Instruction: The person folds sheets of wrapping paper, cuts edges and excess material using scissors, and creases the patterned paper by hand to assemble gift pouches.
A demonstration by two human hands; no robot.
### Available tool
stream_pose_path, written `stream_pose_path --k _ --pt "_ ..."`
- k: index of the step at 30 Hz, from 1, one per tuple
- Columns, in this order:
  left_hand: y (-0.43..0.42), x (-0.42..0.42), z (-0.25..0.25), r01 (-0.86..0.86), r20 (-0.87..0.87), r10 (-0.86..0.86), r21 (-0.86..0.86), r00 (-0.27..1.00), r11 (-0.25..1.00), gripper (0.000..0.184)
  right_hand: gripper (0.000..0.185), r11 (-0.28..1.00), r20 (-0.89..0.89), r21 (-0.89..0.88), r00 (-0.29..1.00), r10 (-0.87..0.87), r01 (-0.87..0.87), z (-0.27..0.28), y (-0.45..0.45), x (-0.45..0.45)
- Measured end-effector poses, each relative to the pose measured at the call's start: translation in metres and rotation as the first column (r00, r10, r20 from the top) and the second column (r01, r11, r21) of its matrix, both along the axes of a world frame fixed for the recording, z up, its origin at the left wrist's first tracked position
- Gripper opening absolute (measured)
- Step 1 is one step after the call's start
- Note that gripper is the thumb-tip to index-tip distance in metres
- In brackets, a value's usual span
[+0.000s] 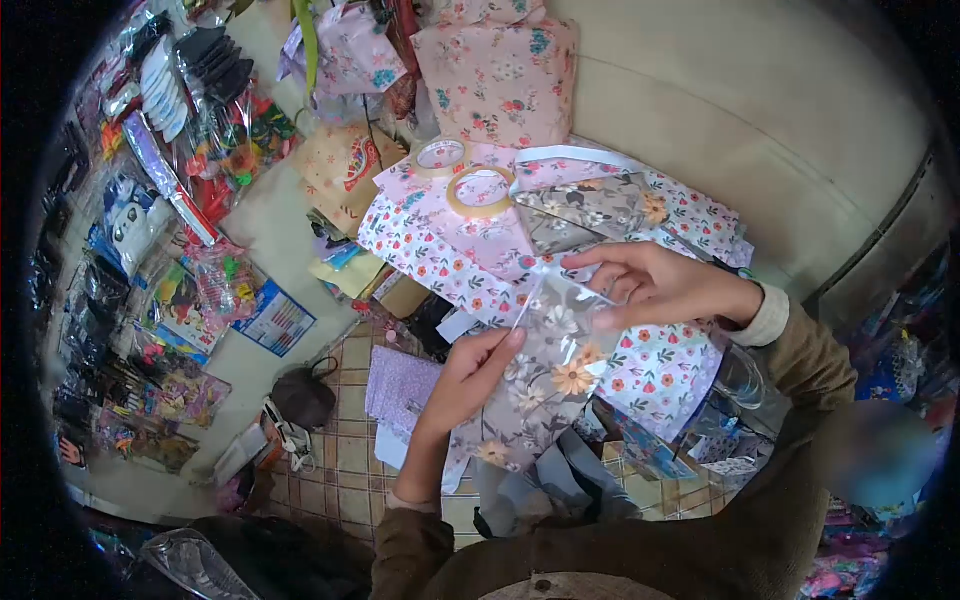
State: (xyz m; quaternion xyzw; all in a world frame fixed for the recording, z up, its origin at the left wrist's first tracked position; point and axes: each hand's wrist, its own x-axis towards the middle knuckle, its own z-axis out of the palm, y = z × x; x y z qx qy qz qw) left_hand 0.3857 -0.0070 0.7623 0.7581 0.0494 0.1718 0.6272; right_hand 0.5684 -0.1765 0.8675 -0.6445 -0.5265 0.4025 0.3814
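A grey floral sheet (pixel 545 385) with orange and white flowers and a glossy, clear-looking surface hangs between my hands. My left hand (pixel 470 380) pinches its left edge between thumb and fingers. On the upper right edge, my right hand (pixel 665 285) grips it with the thumb in front and the index finger stretched out. Beyond my hands lie a folded grey floral piece (pixel 580 212), two rolls of tape (pixel 480 208), pink floral paper (pixel 475 238) and white floral paper (pixel 655 375).
Pink floral wrapped packages (pixel 495 80) stand at the back. Many packaged small goods (pixel 215 130) hang or lie along the left. A dark cap (pixel 303 398) and purple speckled paper (pixel 400 385) are at lower left. More packaged goods fill the right edge.
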Motion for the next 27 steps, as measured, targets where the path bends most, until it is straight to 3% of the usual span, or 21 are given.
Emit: stream_pose_path --k 4,9,13,16,19,21,23,24,27 --pt "-0.009 0.026 0.031 0.09 -0.038 -0.087 0.083 0.995 0.992 0.035 0.056 0.999 0.036 0.032 0.999 -0.03 0.029 -0.001 -0.015 0.017" --pt "0.01 0.078 0.055 0.227 -0.025 -0.227 0.22 0.974 0.949 0.027 0.057 0.959 0.263 0.235 0.939 -0.219 0.158 0.002 -0.019 0.035" --pt "0.038 0.084 0.071 0.241 -0.13 -0.209 0.332 0.969 0.912 0.032 0.059 0.933 0.221 0.306 0.939 -0.263 0.189 0.001 -0.016 0.046" --pt "0.051 0.065 0.057 0.273 -0.179 -0.234 0.238 0.956 0.932 0.027 0.058 0.934 0.272 0.297 0.92 -0.281 0.198 -0.004 -0.023 0.051" --pt "0.04 0.056 0.032 0.135 -0.095 -0.118 0.2 0.988 0.97 0.022 0.06 0.946 0.453 0.296 0.853 -0.26 0.132 -0.008 -0.026 0.046" --pt "0.033 0.054 0.021 0.107 -0.093 -0.089 0.219 0.992 0.97 0.019 0.06 0.965 0.553 0.184 0.791 -0.26 0.189 0.005 -0.028 0.038" --pt "0.023 0.058 0.016 0.107 -0.056 -0.098 0.202 0.994 0.973 0.016 0.059 0.88 0.779 0.472 0.441 -0.445 0.054 -0.009 -0.026 0.044" --pt "0.018 0.06 0.016 0.119 -0.046 -0.112 0.202 0.993 0.972 0.016 0.059 0.822 0.806 0.568 0.238 -0.542 -0.053 -0.01 -0.026 0.041" --pt "0.006 0.071 0.016 0.146 -0.025 -0.144 0.167 0.989 0.975 0.017 0.036 0.831 0.854 0.518 0.186 -0.487 -0.204 -0.004 -0.024 0.017"
